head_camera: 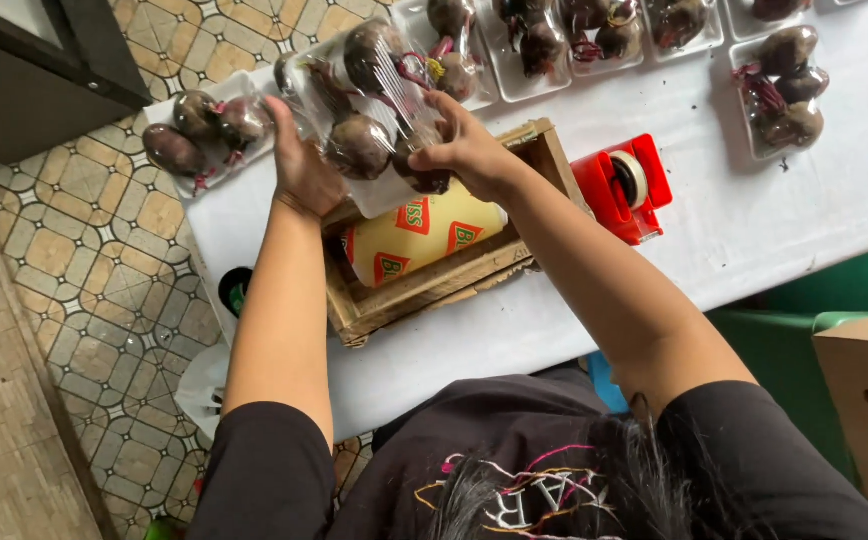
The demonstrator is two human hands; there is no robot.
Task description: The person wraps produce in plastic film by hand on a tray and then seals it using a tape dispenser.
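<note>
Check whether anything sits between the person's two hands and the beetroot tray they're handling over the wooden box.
Nothing does. The left hand and right hand already grip the film-wrapped beetroot tray at its two ends, above the wooden box holding the yellow roll.

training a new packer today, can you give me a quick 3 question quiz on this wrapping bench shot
1. True or false: both hands grip the film-covered tray of beetroots.
2. What lies in the wooden box under that tray? A) a yellow roll with red labels B) scissors C) a knife
3. What red tool stands beside the box, near the right hand?

Key: 1 true, the left hand holds the other side. 2 A, the yellow roll. 3 the tape dispenser.
</note>
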